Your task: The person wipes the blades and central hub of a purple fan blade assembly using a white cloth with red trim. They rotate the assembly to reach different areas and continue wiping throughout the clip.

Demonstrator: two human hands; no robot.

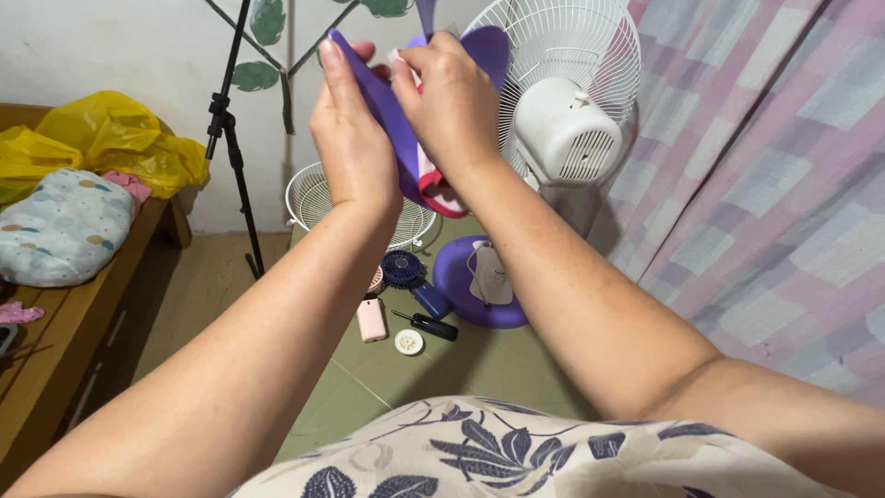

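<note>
Screwdriver [426, 325] lies between handheld fan [406, 273] and round cap [408, 342].

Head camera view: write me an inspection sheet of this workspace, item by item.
Surface: green tiled floor; wooden floor beyond on the left.
Job's things: purple fan blade held up in both hands, a pink and white cloth against it. Fan stands behind, rear grille and white motor housing on, purple base.
Clutter: loose white grille, small blue handheld fan, pink handheld fan, black-handled screwdriver, small white round cap.
Hands: left hand grips the blade; right hand presses the cloth on it.
Cables: nothing seen.
Surroundings: black tripod, wooden bench with yellow bags and a cushion, checked curtain.
</note>
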